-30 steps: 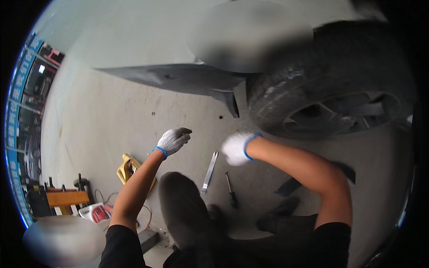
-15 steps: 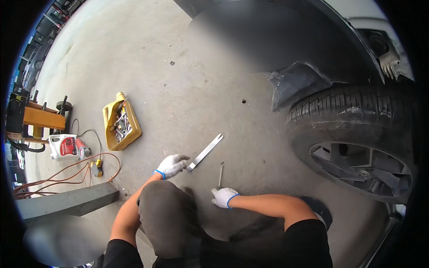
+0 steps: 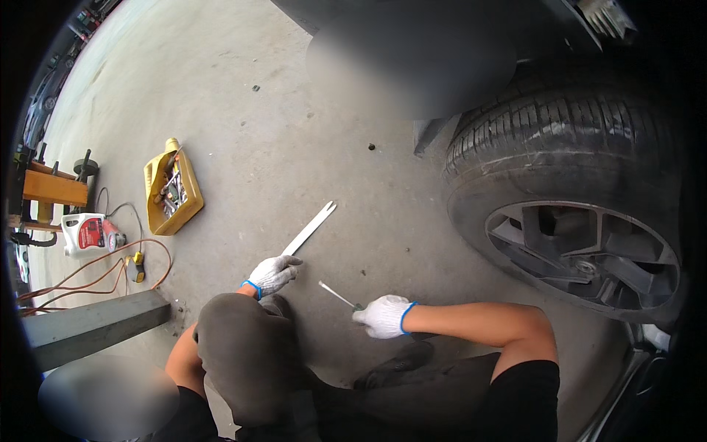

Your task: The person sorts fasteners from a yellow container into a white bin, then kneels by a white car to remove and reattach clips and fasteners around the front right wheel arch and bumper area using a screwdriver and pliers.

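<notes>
Car workshop; vehicle wheel, yellow container holding tools

I'm getting soft, decent light on the floor, dimmer past the tire, smudgy blur patches, bendy black fisheye rim

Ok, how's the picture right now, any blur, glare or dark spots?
Head view: smooth blurred patches at top centre and lower left; head view: the tyre darkens toward its top; head view: the metal bar looks bright and pale; head view: the right hand and screwdriver look fairly clear; head view: corners are black.
</notes>
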`<action>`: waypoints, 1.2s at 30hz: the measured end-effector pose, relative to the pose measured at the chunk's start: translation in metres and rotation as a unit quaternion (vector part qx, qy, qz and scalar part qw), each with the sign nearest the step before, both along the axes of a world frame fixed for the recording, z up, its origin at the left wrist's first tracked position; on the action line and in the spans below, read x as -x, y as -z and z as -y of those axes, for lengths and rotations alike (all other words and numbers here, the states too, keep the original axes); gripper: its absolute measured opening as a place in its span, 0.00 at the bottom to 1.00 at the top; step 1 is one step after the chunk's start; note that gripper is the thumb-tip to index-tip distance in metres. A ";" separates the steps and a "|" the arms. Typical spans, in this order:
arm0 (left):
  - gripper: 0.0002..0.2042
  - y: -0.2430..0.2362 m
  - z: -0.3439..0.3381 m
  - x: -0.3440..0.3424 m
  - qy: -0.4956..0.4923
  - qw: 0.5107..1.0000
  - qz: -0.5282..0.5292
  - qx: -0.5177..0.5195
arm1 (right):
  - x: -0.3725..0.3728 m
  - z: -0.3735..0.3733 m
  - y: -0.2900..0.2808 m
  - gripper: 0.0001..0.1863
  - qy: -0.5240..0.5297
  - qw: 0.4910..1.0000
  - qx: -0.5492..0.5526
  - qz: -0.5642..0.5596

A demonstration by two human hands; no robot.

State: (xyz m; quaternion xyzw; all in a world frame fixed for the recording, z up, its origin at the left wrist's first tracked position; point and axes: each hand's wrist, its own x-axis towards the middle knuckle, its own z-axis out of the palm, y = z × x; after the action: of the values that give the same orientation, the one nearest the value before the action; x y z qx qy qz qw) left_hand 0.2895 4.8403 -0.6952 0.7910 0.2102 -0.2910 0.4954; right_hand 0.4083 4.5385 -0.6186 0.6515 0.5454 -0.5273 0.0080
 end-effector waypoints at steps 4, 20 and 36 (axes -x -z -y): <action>0.19 -0.019 -0.012 -0.031 0.183 0.977 0.050 -0.096 | -0.045 0.044 0.007 0.16 0.110 0.980 -0.092 0.140; 0.17 -0.151 -0.004 -0.158 0.408 0.862 0.092 -0.287 | -0.106 0.047 0.076 0.15 0.152 0.917 -0.089 0.358; 0.22 0.005 -0.175 0.007 -0.243 0.754 0.213 -0.572 | -0.100 -0.036 0.075 0.17 0.115 0.904 -0.269 0.313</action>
State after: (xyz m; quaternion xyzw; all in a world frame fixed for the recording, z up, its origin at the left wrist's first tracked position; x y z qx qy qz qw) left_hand 0.2824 5.0152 -0.7007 0.8908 0.4115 0.1895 0.0370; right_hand 0.5086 4.5750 -0.6938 0.8186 0.5571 -0.1271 -0.0577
